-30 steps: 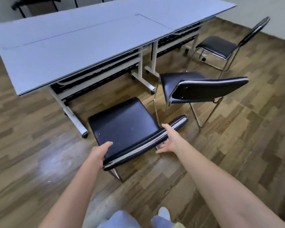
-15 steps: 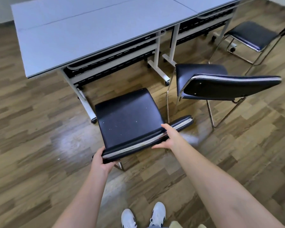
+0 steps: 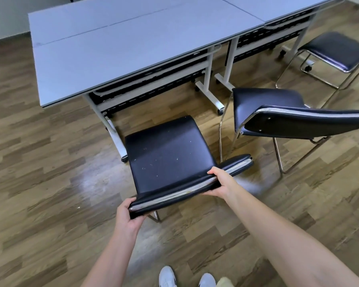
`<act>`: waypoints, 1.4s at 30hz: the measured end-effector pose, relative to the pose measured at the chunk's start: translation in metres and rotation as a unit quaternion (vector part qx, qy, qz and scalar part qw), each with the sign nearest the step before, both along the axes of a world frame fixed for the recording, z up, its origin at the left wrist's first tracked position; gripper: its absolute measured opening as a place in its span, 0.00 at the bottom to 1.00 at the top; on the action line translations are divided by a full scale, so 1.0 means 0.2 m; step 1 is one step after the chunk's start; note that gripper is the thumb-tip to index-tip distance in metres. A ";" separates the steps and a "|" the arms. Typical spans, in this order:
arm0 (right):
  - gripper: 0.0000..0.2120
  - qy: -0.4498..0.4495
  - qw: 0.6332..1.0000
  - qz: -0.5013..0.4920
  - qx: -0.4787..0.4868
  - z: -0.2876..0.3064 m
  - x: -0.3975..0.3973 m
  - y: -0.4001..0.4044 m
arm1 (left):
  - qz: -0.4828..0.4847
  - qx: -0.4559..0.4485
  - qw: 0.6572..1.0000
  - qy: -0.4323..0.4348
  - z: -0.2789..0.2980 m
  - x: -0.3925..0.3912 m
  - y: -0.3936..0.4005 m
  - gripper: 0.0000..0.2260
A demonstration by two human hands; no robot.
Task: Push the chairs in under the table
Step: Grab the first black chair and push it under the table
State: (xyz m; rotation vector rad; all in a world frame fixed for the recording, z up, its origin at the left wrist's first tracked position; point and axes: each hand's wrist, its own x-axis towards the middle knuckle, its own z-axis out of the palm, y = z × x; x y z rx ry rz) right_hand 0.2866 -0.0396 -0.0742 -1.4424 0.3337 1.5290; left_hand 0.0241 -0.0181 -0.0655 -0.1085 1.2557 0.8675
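A black padded chair (image 3: 168, 154) with a chrome frame stands just in front of the grey table (image 3: 120, 44), its seat facing the table's near edge. My left hand (image 3: 129, 214) grips the left end of its backrest. My right hand (image 3: 222, 183) grips the backrest right of its middle. A second black chair (image 3: 278, 112) stands to the right, turned sideways. A third black chair (image 3: 338, 50) sits at the far right beside the second table (image 3: 278, 7).
White table legs on castors (image 3: 117, 139) stand right by the near chair's left front corner, and another pair (image 3: 210, 94) stands between the two tables. Wood-pattern floor spreads to the left and behind me. My white shoes (image 3: 187, 276) show at the bottom.
My left hand has closed around the backrest's left end and my right hand has wrapped over the backrest. The table and chairs now sit lower and farther right in the frame.
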 end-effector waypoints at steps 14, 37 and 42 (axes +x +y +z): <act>0.24 -0.005 0.999 0.034 0.014 0.00 0.09 0.92 | 0.037 0.019 0.999 -0.008 0.01 0.10 0.86 0.04; 0.22 -0.006 0.997 0.075 0.018 -0.02 0.18 1.90 | 0.060 0.021 0.998 0.007 -0.08 0.16 1.77 0.06; 0.23 -0.005 0.996 0.084 0.007 -0.02 0.20 1.92 | 0.066 0.014 0.998 0.002 -0.07 0.17 1.77 0.05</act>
